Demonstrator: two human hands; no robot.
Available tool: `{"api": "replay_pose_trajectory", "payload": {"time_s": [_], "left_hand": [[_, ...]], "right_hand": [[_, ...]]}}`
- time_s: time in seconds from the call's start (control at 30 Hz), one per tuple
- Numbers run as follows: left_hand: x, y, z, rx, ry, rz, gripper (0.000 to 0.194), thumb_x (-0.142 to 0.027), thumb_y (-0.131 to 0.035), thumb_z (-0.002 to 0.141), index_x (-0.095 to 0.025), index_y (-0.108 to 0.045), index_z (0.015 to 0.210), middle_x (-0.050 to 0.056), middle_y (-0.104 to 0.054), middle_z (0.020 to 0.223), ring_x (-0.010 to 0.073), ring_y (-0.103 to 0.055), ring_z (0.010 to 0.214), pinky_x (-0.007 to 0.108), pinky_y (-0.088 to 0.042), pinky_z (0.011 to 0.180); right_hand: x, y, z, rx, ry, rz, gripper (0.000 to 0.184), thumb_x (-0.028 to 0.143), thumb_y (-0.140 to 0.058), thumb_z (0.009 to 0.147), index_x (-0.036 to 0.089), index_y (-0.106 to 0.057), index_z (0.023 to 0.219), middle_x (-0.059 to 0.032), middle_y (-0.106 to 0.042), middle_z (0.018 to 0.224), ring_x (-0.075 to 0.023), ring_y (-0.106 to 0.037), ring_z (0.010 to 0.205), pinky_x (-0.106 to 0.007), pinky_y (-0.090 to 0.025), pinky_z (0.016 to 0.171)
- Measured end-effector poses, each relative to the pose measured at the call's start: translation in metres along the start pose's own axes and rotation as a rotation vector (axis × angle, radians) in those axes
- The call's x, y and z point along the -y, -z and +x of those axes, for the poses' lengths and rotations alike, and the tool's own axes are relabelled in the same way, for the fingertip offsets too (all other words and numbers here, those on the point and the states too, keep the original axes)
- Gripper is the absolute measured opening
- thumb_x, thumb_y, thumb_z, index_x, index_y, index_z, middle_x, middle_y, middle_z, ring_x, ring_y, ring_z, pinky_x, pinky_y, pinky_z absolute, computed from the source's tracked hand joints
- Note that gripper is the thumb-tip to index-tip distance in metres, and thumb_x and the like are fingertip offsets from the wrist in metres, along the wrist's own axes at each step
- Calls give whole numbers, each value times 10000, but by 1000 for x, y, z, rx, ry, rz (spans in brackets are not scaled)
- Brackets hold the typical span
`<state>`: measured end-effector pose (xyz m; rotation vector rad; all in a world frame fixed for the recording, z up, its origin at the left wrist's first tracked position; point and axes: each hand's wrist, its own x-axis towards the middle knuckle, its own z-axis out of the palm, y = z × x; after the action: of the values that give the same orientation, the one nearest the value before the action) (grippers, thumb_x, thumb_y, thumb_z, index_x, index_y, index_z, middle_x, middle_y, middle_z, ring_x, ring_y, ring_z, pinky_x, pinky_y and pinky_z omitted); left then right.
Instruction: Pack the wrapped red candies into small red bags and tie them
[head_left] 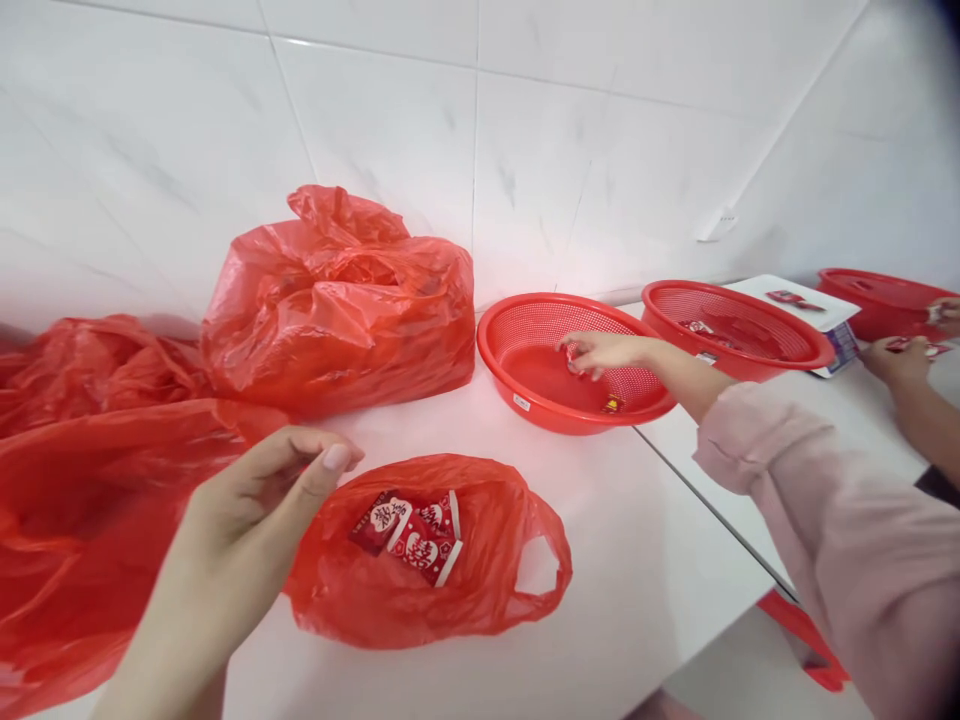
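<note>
On the white table an open red plastic bag (487,600) holds several small red-and-white wrapped sweets (424,547). My left hand (259,520) is at the bag's upper left rim, its thumb and forefinger together and its other fingers curled. Whether anything is pinched there is hidden. My right hand (600,353), below a rolled pink sleeve, reaches over a red plastic basket (525,385). Its fingers hold a small red-and-white wrapped sweet (571,356). A dark sweet with a yellow mark (612,404) lies inside that basket.
A large full red bag (345,320) stands against the tiled wall, with loose red bags (97,500) left of it. Farther right are a second red basket (739,320) with packets, a white tray (799,300) and a third basket (877,290). Another person's hands (900,365) work there.
</note>
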<state>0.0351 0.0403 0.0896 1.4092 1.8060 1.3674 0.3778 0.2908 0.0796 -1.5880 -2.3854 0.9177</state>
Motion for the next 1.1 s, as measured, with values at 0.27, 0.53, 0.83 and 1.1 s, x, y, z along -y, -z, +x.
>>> {"api": "replay_pose_trajectory", "payload": {"time_s": [0.27,0.53,0.83,1.1], "left_hand": [[6,-28,-7,290,9,-222,281,-457,-628,858,-214,-637,999,30,-667,863,176,-622,800,242,-484,660],[2,-25,-10,306,3,-494,312,-391,-658,864,-233,-561,1115,28,-634,1015,146,-610,893,224,-515,720],[10,-14,-3,378,122,-552,361,-517,-522,911,-191,-659,981,63,-659,965,183,-624,827,232,-527,598],[10,-16,1,211,-34,-414,280,-443,-559,919,-199,-666,828,1,-631,795,130,-578,739,204,-535,644]], "right_hand": [[119,-78,-76,425,443,880,270,198,-566,821,172,-498,1081,-63,-672,966,-155,-652,820,-264,-505,664],[171,-121,-83,84,623,813,192,164,-523,866,201,-512,1054,-28,-648,1006,-127,-621,847,-260,-495,730],[174,-131,-78,-492,995,-41,283,135,-573,837,243,-645,1089,-46,-666,1076,-230,-549,1036,-436,-416,963],[157,-115,-69,-38,617,504,367,516,-561,901,215,-565,1111,-51,-629,1021,-165,-599,870,-302,-493,741]]}}
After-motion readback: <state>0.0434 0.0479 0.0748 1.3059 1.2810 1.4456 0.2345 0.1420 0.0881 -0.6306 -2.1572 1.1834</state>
